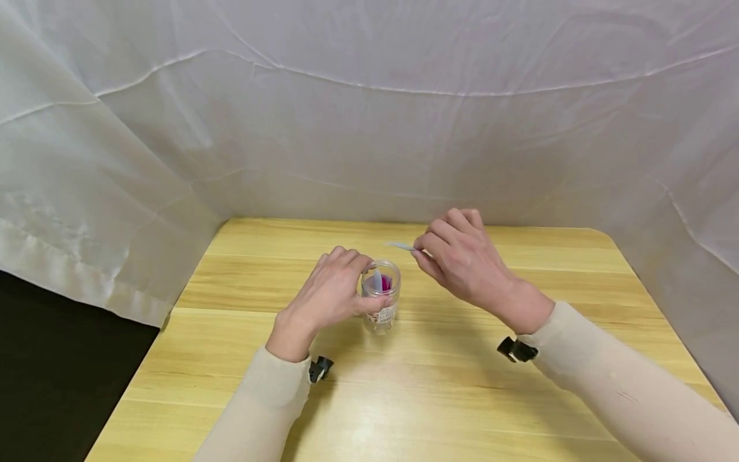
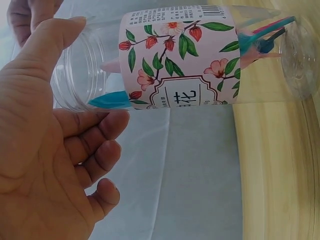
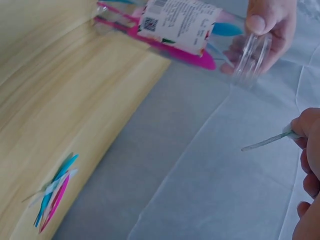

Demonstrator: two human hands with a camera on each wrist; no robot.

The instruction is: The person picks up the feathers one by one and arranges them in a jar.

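A staged recording booth is suggested: a light wooden table (image 1: 439, 398) is enclosed at the back and both sides of the frame by draped white sheeting (image 1: 369, 115).

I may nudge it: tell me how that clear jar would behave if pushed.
The jar looks like thin clear plastic holding only a few strips, so probably light. Tall and narrow, it may tip or slide. The left hand steadies it.

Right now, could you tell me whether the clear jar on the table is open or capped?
Open. The jar stands upright with a bare threaded mouth and no lid, the left hand gripping its rim; coloured strips sit inside.
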